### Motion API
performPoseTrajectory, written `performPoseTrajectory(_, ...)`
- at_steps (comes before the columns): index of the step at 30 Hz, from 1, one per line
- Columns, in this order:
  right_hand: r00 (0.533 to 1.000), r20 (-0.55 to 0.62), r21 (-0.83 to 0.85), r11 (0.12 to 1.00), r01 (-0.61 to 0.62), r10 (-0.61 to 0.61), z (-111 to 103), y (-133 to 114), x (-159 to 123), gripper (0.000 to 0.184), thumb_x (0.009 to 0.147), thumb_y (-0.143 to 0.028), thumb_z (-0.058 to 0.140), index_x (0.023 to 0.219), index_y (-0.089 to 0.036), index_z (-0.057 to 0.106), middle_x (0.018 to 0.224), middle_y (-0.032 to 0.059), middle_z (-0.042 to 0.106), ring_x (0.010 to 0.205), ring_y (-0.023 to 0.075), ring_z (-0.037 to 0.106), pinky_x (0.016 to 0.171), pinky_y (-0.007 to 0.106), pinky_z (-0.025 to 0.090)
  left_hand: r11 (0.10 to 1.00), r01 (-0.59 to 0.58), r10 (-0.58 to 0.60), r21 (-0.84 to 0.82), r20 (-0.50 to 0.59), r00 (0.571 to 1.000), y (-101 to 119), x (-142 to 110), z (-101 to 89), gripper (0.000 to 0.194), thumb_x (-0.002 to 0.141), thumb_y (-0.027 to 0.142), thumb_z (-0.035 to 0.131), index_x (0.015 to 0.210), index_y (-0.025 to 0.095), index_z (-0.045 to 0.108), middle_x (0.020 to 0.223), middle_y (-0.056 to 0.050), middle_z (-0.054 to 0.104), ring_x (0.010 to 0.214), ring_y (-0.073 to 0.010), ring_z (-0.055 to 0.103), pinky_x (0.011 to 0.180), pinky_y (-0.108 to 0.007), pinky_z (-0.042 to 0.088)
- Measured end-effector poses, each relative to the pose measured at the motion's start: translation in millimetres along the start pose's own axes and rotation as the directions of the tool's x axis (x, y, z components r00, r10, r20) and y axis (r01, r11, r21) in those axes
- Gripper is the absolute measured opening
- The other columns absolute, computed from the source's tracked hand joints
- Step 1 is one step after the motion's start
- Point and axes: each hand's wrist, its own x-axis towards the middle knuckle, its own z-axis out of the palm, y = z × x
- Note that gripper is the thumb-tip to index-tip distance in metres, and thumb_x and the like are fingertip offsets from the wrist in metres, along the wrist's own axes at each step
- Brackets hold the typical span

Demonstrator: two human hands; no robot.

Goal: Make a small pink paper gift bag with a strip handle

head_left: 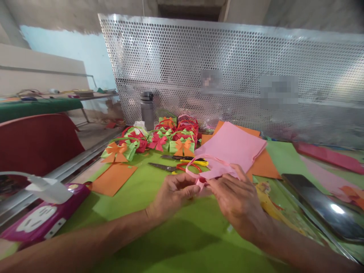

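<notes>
My left hand (176,192) pinches one side of a small pink paper basket (217,172) with a curved strip handle, thumb and fingertips together. On the opposite side my right hand (237,197) grips the same basket, its fingers bent over the paper. A small red spot shows between the two hands. My fingers hide much of the basket's body. Just beyond my left hand lie scissors (163,167) with orange-red handles, and a yellow utility knife (196,162) is beside them. Pink paper sheets (233,146) are stacked behind my right hand.
Several finished paper baskets with bows (157,141) stand at the back, near a grey bottle (147,112). An orange sheet (114,179) and a purple power strip (76,197) with a white plug are at left. A phone (321,204) lies at right, by a yellow object (273,206).
</notes>
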Motion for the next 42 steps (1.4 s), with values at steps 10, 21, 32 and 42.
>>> performPoseTrajectory(10, 0.999, -0.026, 0.118, 0.993, -0.017, 0.020, 6.8, 3.1, -3.3, 0.010, 0.087, -0.012, 0.049, 0.091, -0.017, 0.057, 0.078, 0.0001, 0.071, 0.065, 0.0129, 0.063, 0.087, 0.038, 0.037, 0.981, 0.150, -0.141, -0.125, 0.078, 0.987, -2.0, -3.7, 1.8, 0.032, 0.073, 0.032, 0.069, 0.102, 0.020, 0.062, 0.094, -0.005, 0.063, 0.082, -0.0160, 0.059, 0.062, -0.024, 0.051)
performPoseTrajectory(21, 0.998, 0.011, 0.141, 0.988, -0.060, 0.059, 7.6, -1.7, -3.3, 0.016, 0.087, -0.011, 0.045, 0.083, -0.019, 0.059, 0.068, -0.0022, 0.068, 0.059, 0.0118, 0.059, 0.088, 0.037, 0.036, 0.957, 0.202, -0.202, -0.210, 0.021, 0.979, -3.8, -2.7, 4.2, 0.026, 0.062, 0.024, 0.078, 0.086, 0.019, 0.069, 0.083, -0.002, 0.067, 0.072, -0.0129, 0.061, 0.061, -0.023, 0.051)
performPoseTrajectory(32, 0.966, 0.191, 0.119, 0.973, -0.198, 0.173, 7.3, -9.0, -3.9, 0.016, 0.087, -0.016, 0.048, 0.075, -0.020, 0.058, 0.065, -0.0021, 0.062, 0.066, 0.0159, 0.054, 0.089, 0.045, 0.025, 0.965, 0.172, -0.168, -0.197, 0.033, 0.985, -4.4, 0.4, 2.5, 0.025, 0.059, 0.021, 0.079, 0.080, 0.014, 0.068, 0.081, -0.004, 0.068, 0.073, -0.0150, 0.062, 0.068, -0.025, 0.049)
performPoseTrajectory(42, 0.957, 0.223, 0.092, 0.973, -0.210, 0.186, 11.9, -6.9, -8.9, 0.034, 0.083, -0.009, 0.047, 0.108, -0.028, 0.060, 0.070, -0.0007, 0.062, 0.075, 0.0195, 0.053, 0.092, 0.054, 0.016, 0.928, 0.259, -0.250, -0.266, 0.070, 0.966, -6.9, -2.4, 3.3, 0.032, 0.063, 0.023, 0.076, 0.093, 0.017, 0.066, 0.095, -0.007, 0.067, 0.079, -0.0208, 0.065, 0.050, -0.021, 0.050)
